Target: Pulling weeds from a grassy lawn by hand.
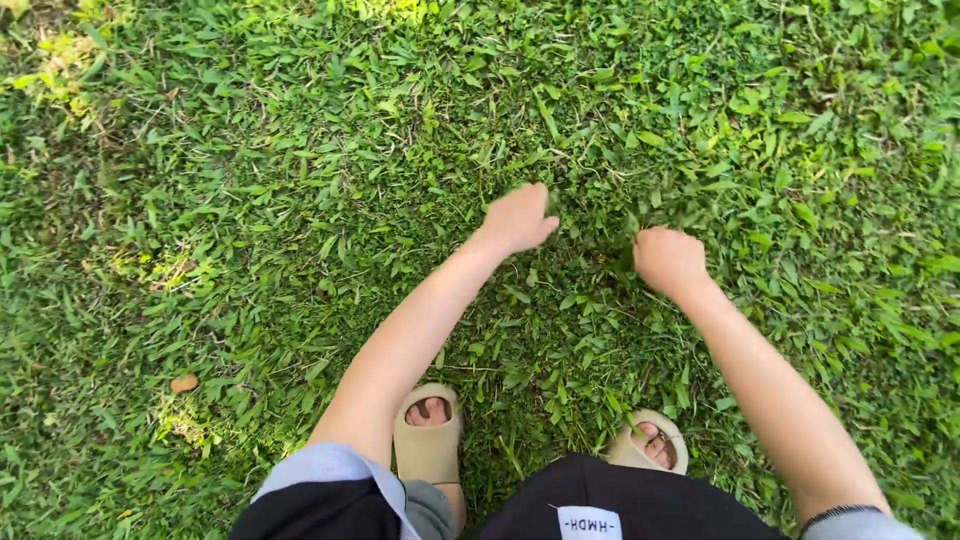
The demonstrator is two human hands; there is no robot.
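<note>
Grass tuft (648,208) sits dead centre of the lawn (250,200), blades sticking up toward 12 o'clock out of the right hand (670,262). Right hand clenched in a fist around it, so it's the nearer one. Left hand (517,218) at the tuft's 9 o'clock, fingers curled down into the turf, can't tell if gripping anything. Beige sandals (430,440) at 6 o'clock. Tuft roots hidden; both arms cut off at frame bottom

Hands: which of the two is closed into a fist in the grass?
The right hand. It is balled up with grass blades sticking out above the knuckles, while the left hand is looser, its fingers pointing down into the turf.
</note>
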